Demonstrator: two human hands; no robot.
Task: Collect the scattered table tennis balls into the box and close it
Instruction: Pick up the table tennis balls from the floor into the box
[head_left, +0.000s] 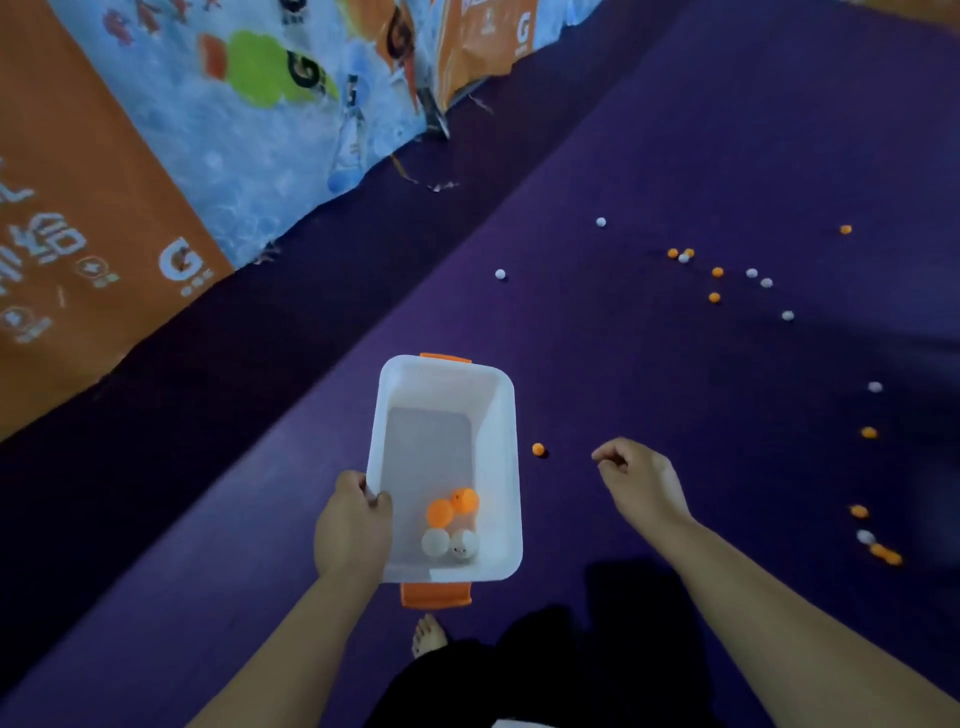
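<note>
Balls: light, hard-shelled, smooth, roll easily; prob. best pinched from above w/ thumb + two fingers. Nearest orange ball (538, 449) sits on floor (675, 156) just left of right hand (636, 480) fingers (605, 457), not touching. Those are loosely curled, nothing seen in them. Left hand (353, 525) fingers clamp box (498, 415) rim; four balls (440, 512) inside.

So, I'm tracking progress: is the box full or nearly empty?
Nearly empty: the box holds just two orange balls and two white balls at its near end; most of its floor is bare.
</note>
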